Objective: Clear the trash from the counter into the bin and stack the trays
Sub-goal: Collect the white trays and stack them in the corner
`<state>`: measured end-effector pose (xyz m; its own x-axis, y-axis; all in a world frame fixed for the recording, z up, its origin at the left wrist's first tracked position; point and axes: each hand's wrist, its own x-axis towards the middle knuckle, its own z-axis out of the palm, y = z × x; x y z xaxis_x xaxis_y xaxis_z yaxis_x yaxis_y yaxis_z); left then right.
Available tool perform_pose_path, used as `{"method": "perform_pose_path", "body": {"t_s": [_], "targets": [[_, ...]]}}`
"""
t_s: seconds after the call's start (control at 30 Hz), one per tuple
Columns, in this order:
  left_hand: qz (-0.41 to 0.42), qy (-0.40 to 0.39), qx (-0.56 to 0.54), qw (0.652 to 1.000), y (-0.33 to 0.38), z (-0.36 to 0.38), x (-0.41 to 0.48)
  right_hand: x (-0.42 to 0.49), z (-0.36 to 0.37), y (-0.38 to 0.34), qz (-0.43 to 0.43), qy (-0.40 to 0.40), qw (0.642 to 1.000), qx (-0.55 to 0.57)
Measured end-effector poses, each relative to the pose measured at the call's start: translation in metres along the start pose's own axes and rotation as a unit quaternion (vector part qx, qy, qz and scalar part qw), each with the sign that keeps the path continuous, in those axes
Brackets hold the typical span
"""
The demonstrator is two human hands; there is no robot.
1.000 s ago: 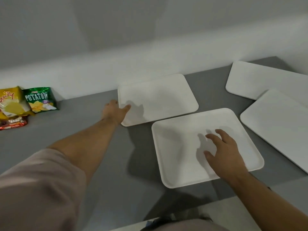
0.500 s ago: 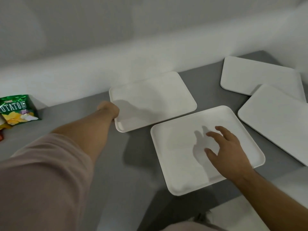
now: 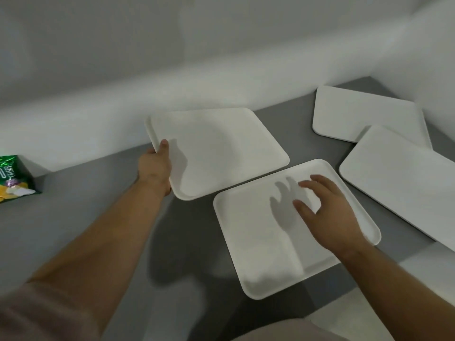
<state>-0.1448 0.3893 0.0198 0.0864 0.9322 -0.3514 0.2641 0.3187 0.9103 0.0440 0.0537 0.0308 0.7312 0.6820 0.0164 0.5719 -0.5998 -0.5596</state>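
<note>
On the grey desk [image 3: 98, 193], the left hand [image 3: 155, 166] grips the left rim of the far tray [image 3: 221, 148], thumb on top. The right hand [image 3: 332, 215] is over the near tray [image 3: 258, 254], its fingers [image 3: 310, 184] spread and holding nothing. Two more trays [image 3: 357, 112] overlap at the far right, and a green chip bag [image 3: 14, 178] lies far left.

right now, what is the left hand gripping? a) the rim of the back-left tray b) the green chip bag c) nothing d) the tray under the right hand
a: the left hand grips the back-left tray at its left rim, thumb on top.
</note>
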Motion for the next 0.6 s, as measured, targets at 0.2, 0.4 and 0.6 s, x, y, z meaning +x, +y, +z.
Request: {"method": "perform_pose_path", "body": {"t_s": [0.2, 0.4, 0.6], "targets": [[0.034, -0.009, -0.081, 0.996, -0.009, -0.006, -0.065, 0.044, -0.043, 0.006, 0.008, 0.131, 0.991, 0.041], [0.05, -0.068, -0.064, 0.994, -0.047, 0.013, -0.132, 0.044, -0.057, 0.05, 0.192, 0.038, 0.973, 0.119], [0.075, -0.119, 0.05, 0.989, -0.084, 0.029, -0.157, 0.011, -0.04, 0.103, 0.261, 0.02, 0.963, 0.064]]}}
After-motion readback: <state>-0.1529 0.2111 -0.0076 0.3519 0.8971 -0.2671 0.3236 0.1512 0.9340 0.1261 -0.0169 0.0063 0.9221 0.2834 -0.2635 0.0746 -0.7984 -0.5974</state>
